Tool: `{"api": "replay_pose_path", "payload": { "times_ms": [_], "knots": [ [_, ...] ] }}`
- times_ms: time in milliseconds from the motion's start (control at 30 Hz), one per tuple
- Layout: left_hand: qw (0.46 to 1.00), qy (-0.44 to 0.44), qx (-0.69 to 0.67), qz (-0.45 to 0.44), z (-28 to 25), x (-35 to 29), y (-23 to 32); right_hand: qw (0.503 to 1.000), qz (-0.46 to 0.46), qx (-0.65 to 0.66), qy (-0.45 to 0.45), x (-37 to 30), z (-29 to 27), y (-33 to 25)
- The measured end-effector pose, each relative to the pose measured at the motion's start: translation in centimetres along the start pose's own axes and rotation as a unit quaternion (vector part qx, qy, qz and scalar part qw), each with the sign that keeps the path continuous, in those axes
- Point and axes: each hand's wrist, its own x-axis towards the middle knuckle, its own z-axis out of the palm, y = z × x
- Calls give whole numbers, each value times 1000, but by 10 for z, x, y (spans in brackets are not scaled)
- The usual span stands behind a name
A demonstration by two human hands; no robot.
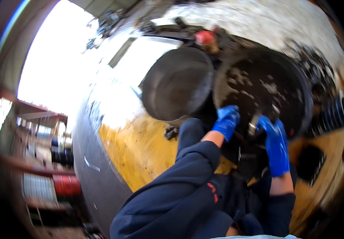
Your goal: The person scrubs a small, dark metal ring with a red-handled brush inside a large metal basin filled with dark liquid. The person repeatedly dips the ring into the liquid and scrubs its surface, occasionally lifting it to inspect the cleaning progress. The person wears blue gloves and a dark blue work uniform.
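Note:
A wide dark tub (308, 99) of murky, dark liquid with pale foam patches lies in front of me. My left hand (227, 119), in a blue rubber glove, is closed over the tub's near left rim; what its fingers hold, if anything, is hidden. Just to the right, my right hand (275, 137), gloved the same way, is curled at the near side of the tub. By its fingertips a shiny metal piece (253, 124) shows, gripped at its right end; blur hides its exact kind. Left of the tub stands a second round grey basin (176, 85), with no liquid visible in it.
A red-topped object (204, 38) sits behind the two vessels. Metal rings and parts (313, 65) are heaped at the far right, near a dark coiled spring (331, 113). Yellow-painted floor (134, 149) lies to the left, with shelves of drums (66, 185) beyond.

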Motion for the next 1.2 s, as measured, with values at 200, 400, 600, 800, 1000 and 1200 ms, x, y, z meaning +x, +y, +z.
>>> {"api": "replay_pose_path", "payload": {
  "times_ms": [200,400,600,800,1000,1200],
  "knots": [
    [994,-11,-18,103,-11,-12,36,983,-117,-140,-6,34,-38,-3],
    [990,-43,-95,99,-6,-24,22,967,-70,-159,189,3,-64,-44],
    [986,-33,-109,121,2,-14,-3,899,-211,-169,344,-102,-96,-104],
    [985,-69,-127,98,12,8,-22,873,-134,-143,447,-194,-162,-80],
    [979,-74,-166,96,8,2,-26,859,42,-18,511,-264,-230,20],
    [979,-117,-152,65,18,-1,-4,796,56,146,585,-311,-293,174]
  ]
}}
